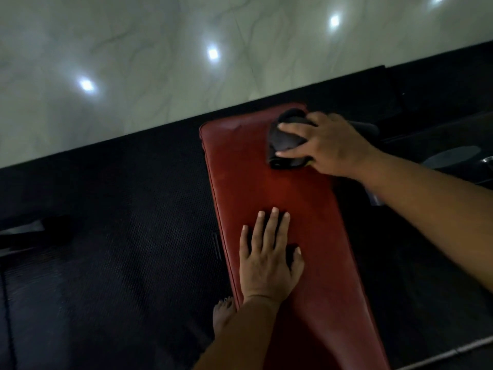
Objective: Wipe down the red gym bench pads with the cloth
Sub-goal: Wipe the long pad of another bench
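Observation:
A long red bench pad (306, 198) runs from the bottom middle up to the centre of the view. Near its far end lies a bunched dark cloth (286, 141). My right hand (329, 145) holds the cloth down on the pad, fingers wrapped over its top and thumb along its near edge. My left hand (266, 259) rests flat on the middle of the pad with its fingers straight and spread.
Black textured rubber matting (120, 236) surrounds the bench. Beyond it lies a glossy pale tiled floor (160, 62) with light reflections. A bare foot (222, 313) stands left of the pad. Dark gym equipment with a grey disc (450, 158) sits at the right.

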Motion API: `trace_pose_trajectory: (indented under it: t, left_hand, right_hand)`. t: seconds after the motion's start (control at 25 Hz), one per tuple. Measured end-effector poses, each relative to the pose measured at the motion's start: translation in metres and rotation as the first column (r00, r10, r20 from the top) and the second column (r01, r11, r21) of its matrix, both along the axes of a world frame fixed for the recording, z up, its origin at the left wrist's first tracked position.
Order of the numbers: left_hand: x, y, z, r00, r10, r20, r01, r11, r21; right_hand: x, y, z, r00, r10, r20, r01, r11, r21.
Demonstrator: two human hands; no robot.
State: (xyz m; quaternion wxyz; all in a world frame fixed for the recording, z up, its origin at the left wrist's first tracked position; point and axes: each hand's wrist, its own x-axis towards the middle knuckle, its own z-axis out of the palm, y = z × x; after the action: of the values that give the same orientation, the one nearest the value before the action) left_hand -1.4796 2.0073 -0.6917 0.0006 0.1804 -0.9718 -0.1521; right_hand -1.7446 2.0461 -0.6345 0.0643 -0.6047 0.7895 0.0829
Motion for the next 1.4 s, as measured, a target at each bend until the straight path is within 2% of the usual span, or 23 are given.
trace_pose_trajectory:
  t: [0.04,0.12,0.2,0.24,0.36,0.48,0.56,0.6,0.64,0.76,0.88,0.96,1.04,1.12,1.16,1.2,1.28,1.32,1.4]
  left_hand:
    - [-0.002,-0.004,0.002,0.998,0.01,-0.055,-0.008,0.999,0.031]
    - [-0.017,-0.025,0.007,0.976,0.131,-0.174,-0.112,0.987,0.115]
    - [-0.046,-0.055,0.008,0.949,0.286,-0.134,-0.266,0.952,0.152]
    - [-0.059,-0.066,0.006,0.957,0.282,-0.067,-0.273,0.955,0.117]
    - [-0.071,-0.068,-0.008,0.986,0.156,0.052,-0.156,0.988,-0.006]
    - [-0.07,-0.066,-0.014,0.986,0.161,0.029,-0.16,0.986,-0.035]
    - [-0.069,-0.068,-0.015,0.988,0.157,0.018,-0.155,0.986,-0.057]
    - [-0.07,-0.069,-0.015,0.988,0.154,0.016,-0.153,0.986,-0.065]
    - [-0.07,-0.069,-0.016,0.988,0.153,0.015,-0.151,0.986,-0.07]
    - [-0.068,-0.068,-0.016,0.987,0.159,0.004,-0.158,0.986,-0.053]
    - [-0.071,-0.068,-0.013,0.987,0.163,0.008,-0.163,0.985,-0.057]
    - [-0.071,-0.069,-0.013,0.987,0.16,0.014,-0.159,0.986,-0.054]
    - [-0.07,-0.07,-0.014,0.987,0.157,0.015,-0.156,0.986,-0.055]
    - [-0.072,-0.068,-0.014,0.987,0.158,0.019,-0.156,0.986,-0.055]
    - [-0.072,-0.067,-0.014,0.987,0.157,0.018,-0.156,0.986,-0.055]
    - [-0.071,-0.067,-0.014,0.987,0.159,0.016,-0.158,0.986,-0.058]
    - [-0.071,-0.068,-0.016,0.987,0.157,0.025,-0.154,0.986,-0.07]
    - [-0.071,-0.069,-0.017,0.988,0.154,0.026,-0.152,0.985,-0.079]
    - [-0.07,-0.069,-0.018,0.986,0.164,0.028,-0.162,0.984,-0.074]
  right_hand:
    - [-0.011,0.014,0.001,0.999,-0.041,-0.004,0.041,0.999,0.028]
    - [-0.029,0.018,0.004,0.972,-0.233,0.025,0.23,0.971,0.071]
    - [-0.038,-0.003,0.006,0.924,-0.379,0.05,0.378,0.926,0.029]
    - [-0.038,-0.017,0.005,0.918,-0.387,0.082,0.387,0.922,0.024]
    - [-0.023,-0.072,0.005,0.97,-0.196,0.142,0.197,0.98,0.004]
    - [0.009,-0.135,0.003,0.992,0.056,0.113,-0.055,0.998,-0.014]
    - [0.03,-0.17,-0.001,0.97,0.228,0.088,-0.229,0.973,0.003]
    - [0.034,-0.179,-0.004,0.962,0.262,0.075,-0.263,0.965,0.014]
    - [0.031,-0.183,-0.007,0.97,0.233,0.075,-0.234,0.972,0.009]
    - [-0.012,-0.163,-0.008,0.989,-0.033,0.145,0.033,0.999,0.001]
    - [-0.049,-0.112,-0.002,0.96,-0.159,0.229,0.136,0.984,0.111]
    - [-0.061,-0.075,0.002,0.902,-0.323,0.285,0.293,0.945,0.145]
    - [-0.063,-0.067,-0.006,0.818,-0.545,0.181,0.526,0.838,0.148]
    - [-0.049,-0.096,-0.012,0.767,-0.642,0.003,0.634,0.759,0.145]
    - [-0.035,-0.118,-0.016,0.782,-0.622,-0.03,0.621,0.774,0.126]
    - [-0.019,-0.141,-0.019,0.832,-0.555,-0.023,0.554,0.828,0.089]
    - [0.012,-0.171,-0.021,0.95,-0.311,0.028,0.31,0.951,0.008]
    - [0.017,-0.174,-0.02,0.975,-0.217,0.055,0.218,0.976,-0.006]
    - [-0.001,-0.158,-0.014,0.97,-0.224,0.098,0.226,0.974,-0.009]
